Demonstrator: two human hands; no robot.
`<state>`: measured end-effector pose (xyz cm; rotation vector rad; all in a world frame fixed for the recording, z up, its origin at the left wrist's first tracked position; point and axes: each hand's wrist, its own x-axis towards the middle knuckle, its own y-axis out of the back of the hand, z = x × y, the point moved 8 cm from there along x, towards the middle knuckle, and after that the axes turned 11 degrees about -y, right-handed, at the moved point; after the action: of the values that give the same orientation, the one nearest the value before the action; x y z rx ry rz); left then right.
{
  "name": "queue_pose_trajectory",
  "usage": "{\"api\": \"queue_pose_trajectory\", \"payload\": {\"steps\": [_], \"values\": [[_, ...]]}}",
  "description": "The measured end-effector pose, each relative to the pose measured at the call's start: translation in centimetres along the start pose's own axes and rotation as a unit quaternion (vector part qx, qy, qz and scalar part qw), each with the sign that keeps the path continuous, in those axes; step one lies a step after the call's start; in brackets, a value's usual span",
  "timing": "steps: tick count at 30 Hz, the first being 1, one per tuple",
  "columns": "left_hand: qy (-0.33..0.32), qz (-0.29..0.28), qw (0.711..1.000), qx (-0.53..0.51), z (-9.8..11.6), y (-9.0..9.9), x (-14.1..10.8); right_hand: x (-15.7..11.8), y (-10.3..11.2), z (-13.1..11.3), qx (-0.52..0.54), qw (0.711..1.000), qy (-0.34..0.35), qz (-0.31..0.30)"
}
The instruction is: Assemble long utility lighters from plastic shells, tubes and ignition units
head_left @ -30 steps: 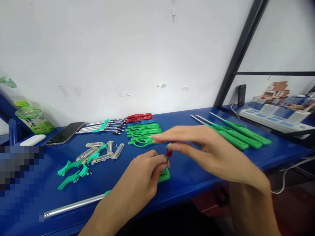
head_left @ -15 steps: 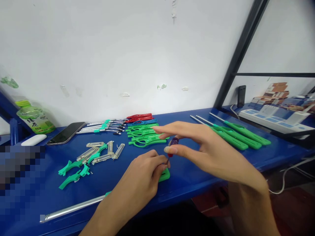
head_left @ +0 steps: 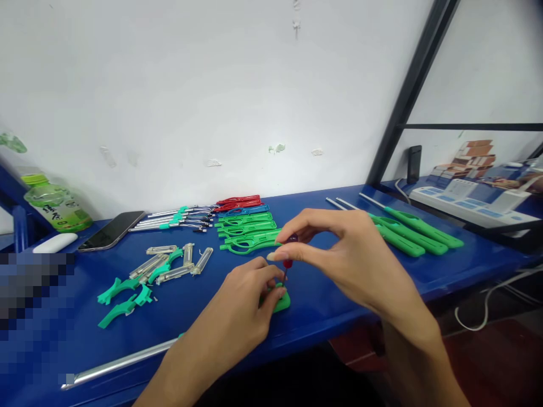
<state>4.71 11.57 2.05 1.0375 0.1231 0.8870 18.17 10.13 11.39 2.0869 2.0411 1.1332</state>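
My right hand (head_left: 335, 249) pinches a small screwdriver (head_left: 288, 263) by its dark red handle, shaft pointing down. The tip meets the green body of a long-nosed lighter (head_left: 282, 303) that lies at the front of the table. My left hand (head_left: 248, 299) is closed over that lighter, thumb and fingers beside the screwdriver shaft, and hides most of its body. Its metal tube (head_left: 127, 360) sticks out to the left past my wrist. Beyond my hands lie several green handle shells (head_left: 250, 242).
On the blue table, to the left, are clear fuel tanks (head_left: 176, 273) and teal triggers (head_left: 119, 312). Metal tubes with wires (head_left: 169, 220), red shells (head_left: 238, 202), a phone (head_left: 112, 230) and a bottle (head_left: 57, 203) stand farther back. Assembled green lighters (head_left: 418, 226) lie at right, near a power strip (head_left: 470, 203).
My right fingers have closed in from a spread pose around the screwdriver handle, which is now more upright. My left hand stays on the lighter. The view has shifted slightly.
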Motion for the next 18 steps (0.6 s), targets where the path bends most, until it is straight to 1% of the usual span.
{"api": "queue_pose_trajectory", "payload": {"steps": [3, 5, 6, 8, 10, 12, 14, 16, 18], "values": [[0.01, 0.001, 1.0, 0.015, 0.0, 0.6, -0.7, 0.2, 0.2, 0.2, -0.004, 1.0, 0.007, -0.01], [0.032, -0.015, 0.997, 0.064, -0.2, 1.0, -1.5, 0.2, 0.3, 0.3, -0.008, 1.0, 0.016, -0.014], [0.052, -0.037, 0.993, 0.099, -0.4, 1.1, -1.9, 0.2, 0.4, 0.3, -0.01, 1.0, 0.02, -0.014], [0.096, -0.1, 0.976, 0.165, -1.2, 0.9, -3.0, 0.2, 0.5, 0.2, -0.015, 0.999, 0.027, -0.014], [0.119, -0.153, 0.96, 0.2, -1.8, 0.4, -3.9, 0.1, 0.7, 0.1, -0.02, 0.999, 0.029, -0.011], [0.107, -0.164, 0.955, 0.223, -2.0, 0.2, -4.1, 0.0, 1.4, 0.1, -0.017, 0.999, 0.025, 0.015], [0.083, -0.156, 0.954, 0.243, -1.8, 0.3, -4.0, 0.0, 2.9, 0.4, 0.003, 0.998, 0.011, 0.067], [0.058, -0.154, 0.953, 0.255, -1.6, 0.3, -4.0, 0.2, 4.2, 1.3, 0.023, 0.994, -0.018, 0.11], [0.036, -0.155, 0.951, 0.266, -1.2, 0.5, -4.2, 0.7, 4.6, 2.7, 0.016, 0.993, -0.063, 0.103]]}}
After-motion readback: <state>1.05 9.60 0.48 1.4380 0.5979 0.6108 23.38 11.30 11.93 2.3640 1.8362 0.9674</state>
